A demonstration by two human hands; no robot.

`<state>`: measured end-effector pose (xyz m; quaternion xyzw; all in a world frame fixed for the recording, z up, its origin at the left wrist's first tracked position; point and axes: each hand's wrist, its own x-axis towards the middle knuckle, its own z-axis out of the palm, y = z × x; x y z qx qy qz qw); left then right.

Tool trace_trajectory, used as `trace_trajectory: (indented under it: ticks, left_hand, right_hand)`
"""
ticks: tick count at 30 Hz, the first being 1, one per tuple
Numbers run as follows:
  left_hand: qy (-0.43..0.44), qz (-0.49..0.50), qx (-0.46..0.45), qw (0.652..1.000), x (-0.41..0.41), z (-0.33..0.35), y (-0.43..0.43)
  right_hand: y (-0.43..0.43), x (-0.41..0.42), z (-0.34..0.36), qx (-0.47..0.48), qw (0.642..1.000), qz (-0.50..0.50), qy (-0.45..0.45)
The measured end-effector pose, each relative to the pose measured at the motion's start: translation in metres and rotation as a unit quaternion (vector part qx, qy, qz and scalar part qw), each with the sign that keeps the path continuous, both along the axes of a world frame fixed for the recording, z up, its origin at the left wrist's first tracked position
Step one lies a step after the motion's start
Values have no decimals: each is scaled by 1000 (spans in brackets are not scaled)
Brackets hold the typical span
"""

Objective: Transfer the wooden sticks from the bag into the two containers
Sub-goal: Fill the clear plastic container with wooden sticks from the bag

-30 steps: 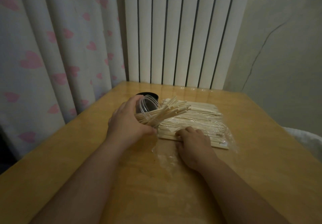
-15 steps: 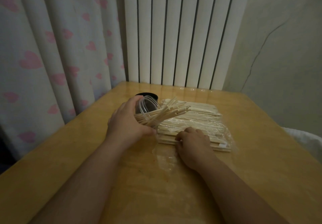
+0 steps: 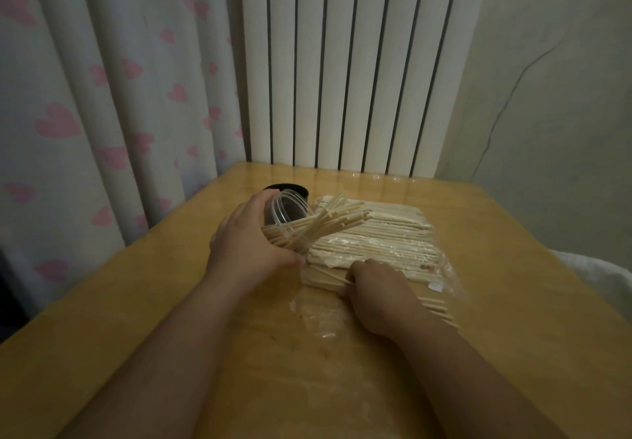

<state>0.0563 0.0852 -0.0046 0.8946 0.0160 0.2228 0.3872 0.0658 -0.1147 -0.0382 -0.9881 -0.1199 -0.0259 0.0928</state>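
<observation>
Left hand: wrapped round the clear jar, thumb on the near side, fingers over the far side. I see the jar tipped on its side, mouth facing right and away from me, held just above the table. A fan of sticks pokes out of the mouth, with the loose ends spread over the pile beside it.

Right hand: knuckles up, fingers curled down at the near edge of the pile, closed on a few sticks whose ends show past the hand on its right side. The fingertips are hidden from me.

Bag: clear plastic, lying flat mid-table, its slack open end crumpled towards me under the right wrist. Most of the sticks lie in it in a flat layer, running left to right.

Black cup: upright just behind the jar and partly hidden by it. I cannot see what is inside.

Behind the table are a white radiator and a curtain with pink hearts at the left.
</observation>
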Motion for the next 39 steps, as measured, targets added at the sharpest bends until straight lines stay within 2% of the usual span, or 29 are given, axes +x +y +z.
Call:
trace_trajectory:
  ticks: [4,9,16,20,24,30,35,39]
  left_hand:
    - [0,1,-1,1000,0,0,0]
    - [-1,1,-2,1000,-1,1,-1]
    - [2,1,-12,1000,-1,2,0]
    - [3,0,-28,1000,-1,3,1]
    - [5,-1,-25,1000,-2,3,0]
    - [3,-2,-27,1000,-1,3,0]
    - [2,-7,-19,1000,-1,2,0]
    - [-1,-2,-16,1000,0,1,0]
  right_hand:
    - [2,-5,4,62,998,18,5]
    - [3,-10,8,-22,998,42,-46]
    - [-3,-22,29,33,992,11,-118]
    - [-6,-28,40,15,984,12,-177]
    - [-12,-25,39,-3,944,48,-328]
    - [-13,-21,39,121,855,61,-502]
    - [-14,-16,36,173,828,37,-532]
    - [-13,-21,38,188,834,-10,-518]
